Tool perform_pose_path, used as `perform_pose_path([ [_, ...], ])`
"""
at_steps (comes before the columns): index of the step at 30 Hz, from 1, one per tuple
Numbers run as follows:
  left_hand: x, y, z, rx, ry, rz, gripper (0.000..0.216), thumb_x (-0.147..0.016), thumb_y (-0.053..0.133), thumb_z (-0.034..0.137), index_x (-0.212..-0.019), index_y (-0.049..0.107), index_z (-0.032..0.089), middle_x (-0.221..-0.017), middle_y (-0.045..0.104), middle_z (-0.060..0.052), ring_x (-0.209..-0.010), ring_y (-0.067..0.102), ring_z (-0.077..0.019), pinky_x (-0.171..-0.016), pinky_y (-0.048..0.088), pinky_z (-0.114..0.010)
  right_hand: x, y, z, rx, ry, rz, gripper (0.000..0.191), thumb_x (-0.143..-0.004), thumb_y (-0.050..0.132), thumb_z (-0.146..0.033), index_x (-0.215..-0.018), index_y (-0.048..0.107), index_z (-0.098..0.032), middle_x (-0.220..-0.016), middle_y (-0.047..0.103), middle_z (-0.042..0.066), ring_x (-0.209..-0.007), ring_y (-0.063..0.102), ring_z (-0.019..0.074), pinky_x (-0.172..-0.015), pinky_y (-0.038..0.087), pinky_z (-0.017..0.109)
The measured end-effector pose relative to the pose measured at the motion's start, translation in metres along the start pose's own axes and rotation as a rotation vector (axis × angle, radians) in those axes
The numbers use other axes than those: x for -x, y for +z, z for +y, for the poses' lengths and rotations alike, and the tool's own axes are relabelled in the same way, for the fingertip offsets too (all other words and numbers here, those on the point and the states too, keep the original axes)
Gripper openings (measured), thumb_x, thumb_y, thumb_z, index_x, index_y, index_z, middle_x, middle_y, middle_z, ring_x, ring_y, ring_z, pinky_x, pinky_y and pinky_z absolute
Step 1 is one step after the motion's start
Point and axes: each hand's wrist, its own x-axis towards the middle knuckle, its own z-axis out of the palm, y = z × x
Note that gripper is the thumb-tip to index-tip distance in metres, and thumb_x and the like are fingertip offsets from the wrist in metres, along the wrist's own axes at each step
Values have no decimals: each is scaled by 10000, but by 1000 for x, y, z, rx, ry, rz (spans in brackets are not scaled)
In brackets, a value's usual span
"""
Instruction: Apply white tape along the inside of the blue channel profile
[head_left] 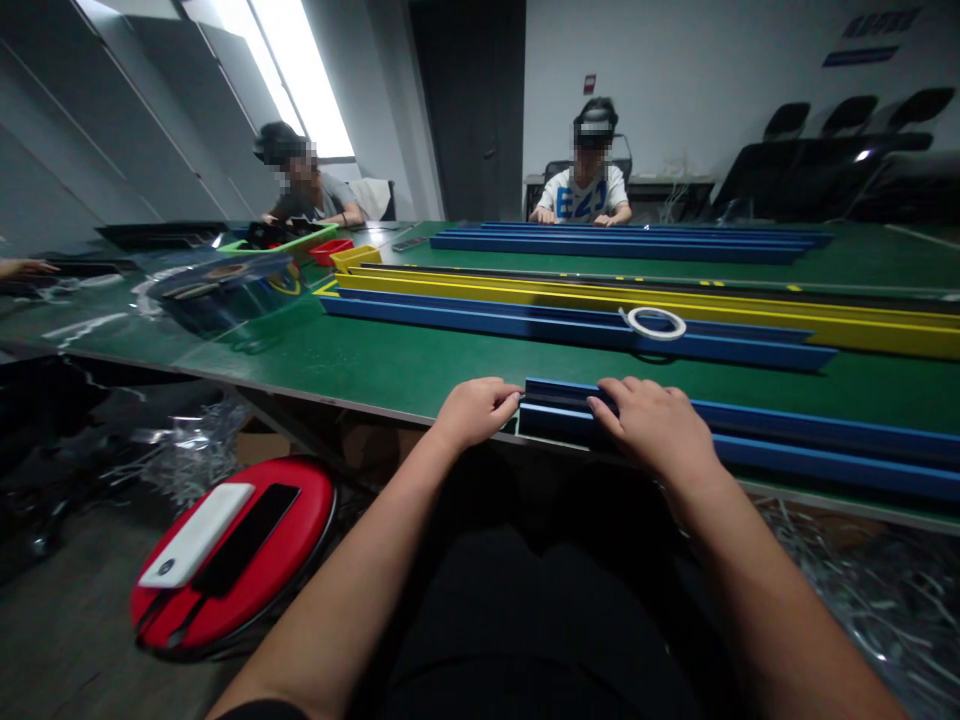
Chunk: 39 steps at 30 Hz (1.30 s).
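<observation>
A long blue channel-shaped strip [825, 450] with a dark inner groove lies along the near table edge and runs out of view to the right. My left hand [476, 412] is at its left end, thumb and forefinger pinched together; what they hold, if anything, is too small to make out. Over the strip, a little to the right, lies my right hand [660, 425], its fingers across the top and its thumb on the near side. Beyond it, a roll of white tape [657, 323] rests on another blue strip [465, 318].
Yellow strips [862, 320] and more blue strips [615, 245] lie farther back on the green table [390, 365]. Small red [330, 252] and yellow bins [355, 259] stand left. Two people sit across. A red stool [307, 500] holds a white device and a black phone.
</observation>
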Motion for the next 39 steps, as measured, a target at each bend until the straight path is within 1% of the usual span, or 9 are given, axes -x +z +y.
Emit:
perform_pose_path([
  [3,-2,-1,1,-33,-39,-21,364,-984,407,376,-1108,738,289,-987,738,-18,-900,665,-174,-785,486,-271,0,-1,0,1,4,-13,541,-995,253,-564,-1325,540,-244,-1157,666,131,-1038,599,285,-835,387,403],
  [5,-3,-1,1,-41,-60,-30,371,-986,400,380,-1095,743,294,-986,741,-16,-907,669,-174,-788,493,-269,0,-1,0,1,6,-12,538,-996,257,-561,-1325,540,-244,-1160,666,129,-1043,596,284,-839,386,405],
  [11,-4,-1,2,-58,-24,-47,368,-984,406,371,-1138,733,303,-999,745,-14,-915,671,-173,-805,499,-265,0,1,-1,8,10,1,528,-999,254,-553,-1312,548,-245,-1146,667,122,-1032,601,289,-832,380,406],
  [19,-5,0,-1,-54,-33,-75,377,-979,403,366,-1147,732,289,-1022,753,-18,-933,678,-185,-782,497,-274,1,-2,-3,6,11,6,518,-1005,254,-551,-1309,541,-246,-1138,671,116,-1042,600,275,-824,376,386],
  [24,-6,-1,-1,-26,-40,-70,371,-982,399,364,-1122,733,282,-1060,747,-14,-971,673,-186,-820,497,-283,2,-3,-3,6,11,7,517,-1004,253,-554,-1297,547,-246,-1129,674,115,-1033,602,274,-827,377,386],
  [28,-7,-2,1,-25,-23,-88,377,-993,383,370,-1052,743,277,-1030,746,-13,-962,674,-186,-815,498,-282,2,-3,-3,11,12,19,516,-1004,251,-549,-1294,550,-245,-1130,674,115,-1026,605,275,-828,377,390],
  [34,-5,-1,2,-46,-15,-63,377,-993,390,368,-1159,716,276,-1101,739,-22,-998,674,-189,-857,506,-287,1,-3,-4,9,23,5,511,-1003,250,-549,-1286,554,-252,-1134,675,110,-1040,606,279,-821,380,393],
  [39,-5,-1,2,-69,-5,-85,398,-1000,372,375,-1163,718,266,-1093,747,-32,-1014,680,-203,-857,512,-302,1,-5,-4,8,18,10,514,-1004,247,-548,-1273,562,-245,-1126,677,111,-1030,610,277,-816,383,390],
])
